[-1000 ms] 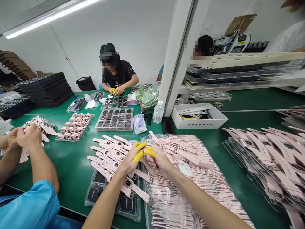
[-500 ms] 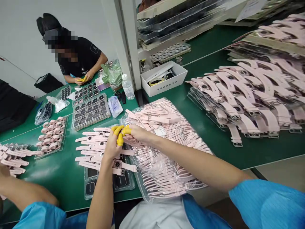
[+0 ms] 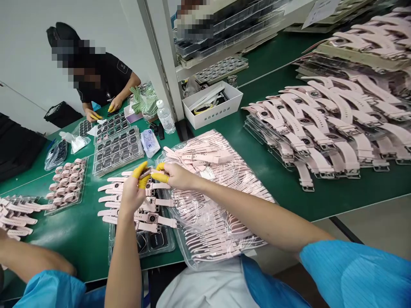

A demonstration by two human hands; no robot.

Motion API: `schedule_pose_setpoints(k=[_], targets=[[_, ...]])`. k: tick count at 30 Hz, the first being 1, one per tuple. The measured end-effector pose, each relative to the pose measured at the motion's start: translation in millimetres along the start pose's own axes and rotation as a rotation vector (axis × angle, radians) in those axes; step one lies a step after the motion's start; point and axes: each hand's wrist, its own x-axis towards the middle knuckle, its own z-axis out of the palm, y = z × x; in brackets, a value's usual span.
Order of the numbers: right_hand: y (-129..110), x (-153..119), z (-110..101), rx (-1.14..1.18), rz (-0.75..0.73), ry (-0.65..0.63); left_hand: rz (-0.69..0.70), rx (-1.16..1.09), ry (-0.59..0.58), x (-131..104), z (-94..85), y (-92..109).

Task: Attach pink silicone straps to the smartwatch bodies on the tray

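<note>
My left hand [image 3: 132, 188], with yellow finger covers, is closed on a small watch case [image 3: 146, 173] seen edge-on and partly hidden by the fingers. Beside it my right hand [image 3: 171, 175], also in yellow covers, pinches a pale pink watch strap [image 3: 154, 170] against the case. Whether the two are joined I cannot tell. Under my hands, watches with pink straps [image 3: 152, 218] lie in rows across a clear tray [image 3: 167, 248]. To the right is a plastic-wrapped layer of pink straps [image 3: 218, 214], with loose straps [image 3: 199, 155] on top.
Stacked trays of pink-strapped watches [image 3: 308, 124] stand at right. A white box [image 3: 213, 107], a bottle [image 3: 165, 116] and a post [image 3: 163, 55] are behind. Trays of watch cases [image 3: 118, 147] and rolled-strap watches [image 3: 67, 184] lie left. One co-worker [image 3: 102, 77] sits opposite; another's arm [image 3: 35, 256] reaches in at left.
My hands have moved slightly left and apart, showing more of the piece between them. The view has shifted a little. The co-worker opposite has moved their hands apart.
</note>
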Motion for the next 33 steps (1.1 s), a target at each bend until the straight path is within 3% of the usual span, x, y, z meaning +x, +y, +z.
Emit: schedule_pose_setpoints(k=[4, 8, 12, 16, 19, 22, 26, 30, 33], targets=[[-5.0, -2.5, -8.3, -0.349, 0.03, -0.109, -0.136, 0.379, -0.122, -5.4, -52.6, -5.2], [-15.1, -8.2, -6.1, -0.603, 0.052, -0.267, -0.124, 0.72, -0.237, -29.1, -92.7, -14.0], [-26.5, -17.2, -10.4, -0.964, 0.122, -0.204, -0.098, 0.666, -0.306, -69.7, -128.0, -13.2], [-33.0, -23.1, -17.3, -1.309, 0.383, -0.184, -0.244, 0.534, -0.424, -112.1, -155.2, -10.4], [-33.2, -25.2, -13.7, -1.387, 0.497, -0.242, -0.376, 0.425, -0.541, -132.2, -156.0, -15.1], [-29.9, -26.7, -6.6, -1.419, 0.518, -0.299, -0.509, 0.344, -0.648, -140.4, -143.0, -27.8], [-24.5, -26.2, -2.9, -1.444, 0.509, -0.334, -0.663, 0.325, -0.676, -143.6, -130.0, -49.4], [-18.9, -24.4, -5.1, -1.457, 0.457, -0.273, -0.697, 0.409, -0.646, -145.4, -129.6, -61.1], [-11.4, -24.3, -7.5, -1.435, 0.362, -0.176, -0.623, 0.478, -0.614, -145.1, -127.2, -66.0]])
